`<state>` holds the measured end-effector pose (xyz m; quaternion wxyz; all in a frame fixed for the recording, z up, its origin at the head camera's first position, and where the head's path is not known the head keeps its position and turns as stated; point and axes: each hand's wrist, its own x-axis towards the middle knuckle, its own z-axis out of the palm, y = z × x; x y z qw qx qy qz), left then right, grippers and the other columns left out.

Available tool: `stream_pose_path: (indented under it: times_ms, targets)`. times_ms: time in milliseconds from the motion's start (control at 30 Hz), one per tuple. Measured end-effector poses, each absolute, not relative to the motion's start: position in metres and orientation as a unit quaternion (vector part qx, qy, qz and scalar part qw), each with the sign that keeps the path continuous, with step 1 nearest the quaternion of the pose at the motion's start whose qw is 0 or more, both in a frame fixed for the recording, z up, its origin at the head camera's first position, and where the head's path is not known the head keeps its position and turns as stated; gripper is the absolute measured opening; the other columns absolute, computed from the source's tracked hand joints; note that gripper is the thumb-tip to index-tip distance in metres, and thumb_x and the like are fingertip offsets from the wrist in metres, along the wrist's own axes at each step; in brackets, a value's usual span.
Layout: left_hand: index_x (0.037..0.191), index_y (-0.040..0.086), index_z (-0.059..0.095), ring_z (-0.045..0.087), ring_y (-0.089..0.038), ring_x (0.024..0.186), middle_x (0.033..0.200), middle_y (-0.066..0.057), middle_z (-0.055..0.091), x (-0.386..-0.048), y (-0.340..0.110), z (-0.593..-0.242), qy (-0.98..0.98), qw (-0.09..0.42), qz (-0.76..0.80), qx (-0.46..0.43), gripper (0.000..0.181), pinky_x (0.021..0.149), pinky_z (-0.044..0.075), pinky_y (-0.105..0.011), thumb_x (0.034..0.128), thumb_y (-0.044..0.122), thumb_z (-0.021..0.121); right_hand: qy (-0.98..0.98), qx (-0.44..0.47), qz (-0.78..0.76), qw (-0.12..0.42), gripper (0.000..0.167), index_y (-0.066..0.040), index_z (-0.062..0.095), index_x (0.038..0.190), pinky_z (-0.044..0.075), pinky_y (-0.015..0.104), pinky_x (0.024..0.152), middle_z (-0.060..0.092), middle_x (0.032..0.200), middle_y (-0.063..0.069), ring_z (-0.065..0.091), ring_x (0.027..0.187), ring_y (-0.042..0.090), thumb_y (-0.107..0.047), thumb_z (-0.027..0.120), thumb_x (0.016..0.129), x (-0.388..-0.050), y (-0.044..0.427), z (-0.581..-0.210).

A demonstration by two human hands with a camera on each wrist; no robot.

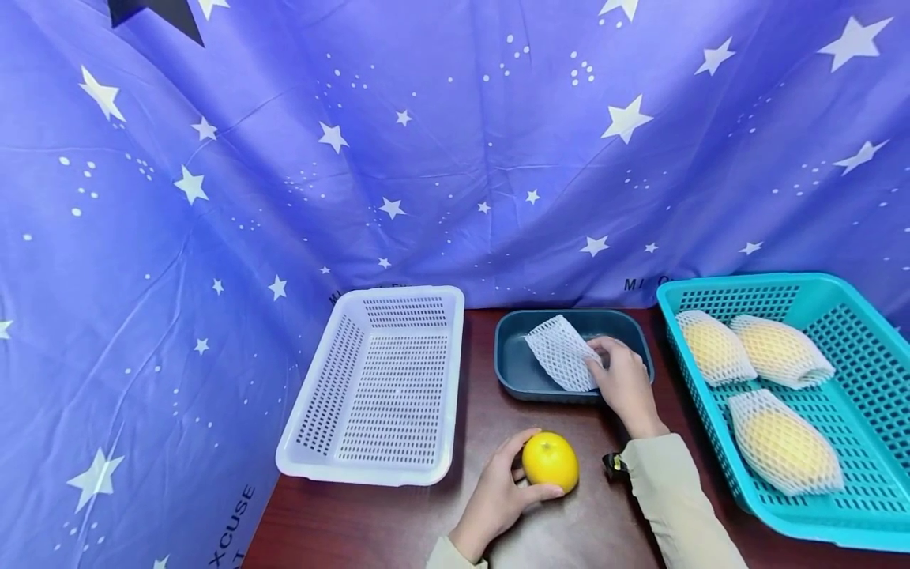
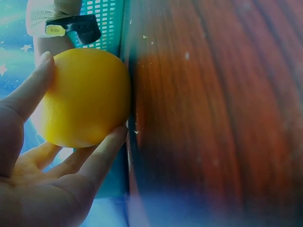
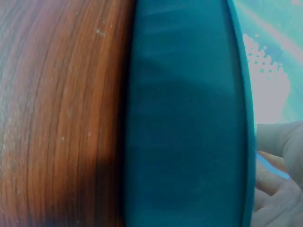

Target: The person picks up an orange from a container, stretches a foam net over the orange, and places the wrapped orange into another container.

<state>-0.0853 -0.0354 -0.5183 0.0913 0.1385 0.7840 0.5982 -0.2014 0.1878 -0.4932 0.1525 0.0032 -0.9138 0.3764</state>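
A round yellow citrus fruit (image 1: 550,461) is on the brown table, and my left hand (image 1: 503,491) holds it from the left, thumb and fingers around its sides. The left wrist view shows the fruit (image 2: 87,97) large, between thumb and fingertips. Over the dark blue tray (image 1: 512,379), my right hand (image 1: 626,386) pinches the right edge of a white foam net sleeve (image 1: 559,353). That sleeve looks flat and lies tilted inside the tray. In the right wrist view the tray's wall (image 3: 189,118) hides most of the right hand (image 3: 279,194).
A white perforated basket (image 1: 455,395) stands on the left. On the right, a teal basket (image 1: 817,288) contains yellow fruits in foam nets (image 1: 785,442). The tray sits between both baskets, near a blue starry curtain (image 1: 441,158). A black strap device (image 1: 615,466) is at the right sleeve.
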Motion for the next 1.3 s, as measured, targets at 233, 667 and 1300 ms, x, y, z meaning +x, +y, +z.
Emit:
stream_pose_path:
  times_ms: [233, 667, 1300]
  targets:
    - [0.140, 0.008, 0.051, 0.058, -0.014, 0.115, 0.136, -0.008, 0.056, -0.086, -0.035, -0.519, 0.779, 0.098, 0.604, 0.135, 0.072, 0.091, 0.052, -0.019, 0.0778, 0.019, 0.085, -0.896, 0.010, 0.392, 0.208, 0.017, 0.000, 0.068, 0.108, 0.052, 0.056, 0.080, 0.068, 0.106, 0.022, 0.065, 0.093, 0.038, -0.004, 0.068, 0.092, -0.194, 0.186, -0.483]
    - [0.138, 0.015, 0.052, 0.056, -0.009, 0.112, 0.129, 0.000, 0.059, -0.081, -0.032, -0.515, 0.833, 0.046, 0.535, 0.135, 0.074, 0.093, 0.053, -0.023, 0.0753, 0.035, 0.087, -0.875, 0.008, 0.429, 0.223, 0.020, 0.000, 0.066, 0.114, 0.057, 0.050, 0.080, 0.069, 0.104, 0.019, 0.067, 0.087, 0.032, -0.008, 0.066, 0.095, -0.169, 0.186, -0.460]
    - [0.138, 0.011, 0.050, 0.056, -0.012, 0.114, 0.131, -0.003, 0.058, -0.078, -0.031, -0.516, 0.840, 0.017, 0.522, 0.148, 0.074, 0.093, 0.053, -0.028, 0.0779, 0.034, 0.085, -0.858, 0.018, 0.456, 0.237, 0.023, -0.002, 0.067, 0.115, 0.043, 0.000, 0.076, 0.071, 0.101, 0.015, 0.066, 0.083, 0.011, -0.010, 0.068, 0.093, -0.133, 0.179, -0.452]
